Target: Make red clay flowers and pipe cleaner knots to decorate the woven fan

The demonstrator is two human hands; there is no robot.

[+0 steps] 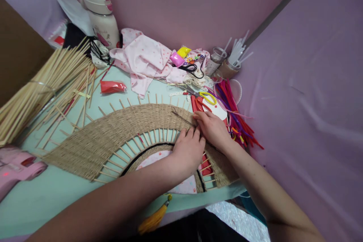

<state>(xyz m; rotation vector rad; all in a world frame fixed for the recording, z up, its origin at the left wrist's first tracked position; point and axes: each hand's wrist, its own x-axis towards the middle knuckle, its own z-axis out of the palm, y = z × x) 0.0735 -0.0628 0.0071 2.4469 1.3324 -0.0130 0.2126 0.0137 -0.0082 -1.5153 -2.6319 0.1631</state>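
A large half-round woven piece (pixel 121 128) of tan straw on radiating wooden sticks lies on the pale green table (pixel 51 193). My left hand (pixel 187 150) rests flat on its right part, fingers stretched out and pressing the weave. My right hand (pixel 211 128) sits just to the right of it, fingers curled and pinched on a loose dark straw strand (pixel 181 116) at the weave's edge. A pink patterned disc (pixel 159 157) shows in the piece's centre, and a yellow tassel (pixel 155 219) hangs at the table's front edge.
A bundle of wooden sticks (pixel 39 87) lies at left, with a pink tool (pixel 17 166) below it. At the back are a white-and-pink bottle (pixel 102 19), pink cloth (pixel 144 60), yellow-handled scissors (pixel 204 96), a red packet (pixel 112 87) and coloured pipe cleaners (pixel 238 117). Purple walls surround the table.
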